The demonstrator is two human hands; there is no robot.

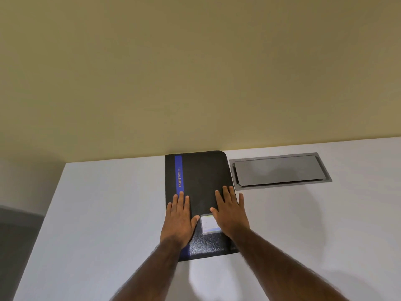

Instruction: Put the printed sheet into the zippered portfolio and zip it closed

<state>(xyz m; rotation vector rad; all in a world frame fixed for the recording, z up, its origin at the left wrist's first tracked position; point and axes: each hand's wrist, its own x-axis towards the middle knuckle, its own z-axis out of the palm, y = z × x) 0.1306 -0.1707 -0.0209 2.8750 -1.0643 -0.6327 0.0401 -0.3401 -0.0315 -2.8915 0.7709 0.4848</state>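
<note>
Black and grained, the portfolio lies closed and flat under both of our hands, its far edge against the wall. We cannot tell from this angle whether its zip is drawn.

A blue stripe with the word PORTFOLIO runs along the cover. It passes beneath the left hand and comes out beyond that hand's fingertips. A small clear card pocket sits on the cover in the gap between our two hands, just beside the left thumb and partly under the edge of the right hand.

Both hands lie palm down on the cover, apart from each other, fingers straight and slightly spread, gripping nothing. The right hand's little finger reaches past the portfolio's edge onto the white table.

Beyond the right hand and off to its outer side, just beside the portfolio, a grey metal hatch is set into the tabletop.
</note>
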